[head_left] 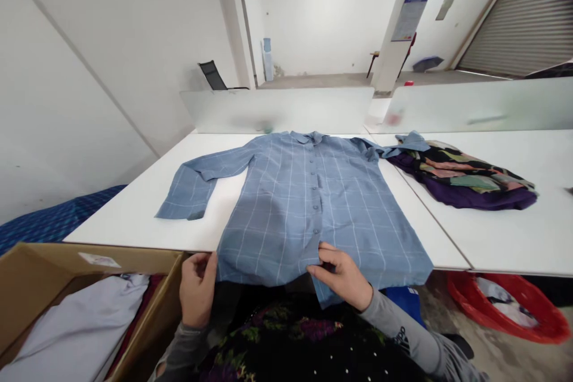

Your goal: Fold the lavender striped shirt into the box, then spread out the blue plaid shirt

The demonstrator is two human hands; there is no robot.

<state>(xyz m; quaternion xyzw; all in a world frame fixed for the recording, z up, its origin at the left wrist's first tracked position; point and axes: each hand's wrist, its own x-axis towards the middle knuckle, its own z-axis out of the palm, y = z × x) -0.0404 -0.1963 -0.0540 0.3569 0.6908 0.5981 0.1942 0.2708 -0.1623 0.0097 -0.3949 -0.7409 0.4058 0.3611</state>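
A blue shirt point(282, 209) with a thin white check lies front up on the white table, its collar away from me and its hem hanging over the near edge. One sleeve is stretched out to the left; the other is bunched at the right. My left hand point(197, 287) pinches the shirt's lower left corner between thumb and fingers. At the bottom of the button front, my right hand point(342, 277) grips the edge of the front panel and lifts it slightly. A row of buttons runs up the middle.
A cardboard box point(172, 286) with folded clothes stands at the lower left. Patterned and purple garments point(470, 182) lie in a pile on the right. Below the table at right is a red bag point(470, 313) with cloth inside. A frosted divider point(286, 108) lines the far edge.
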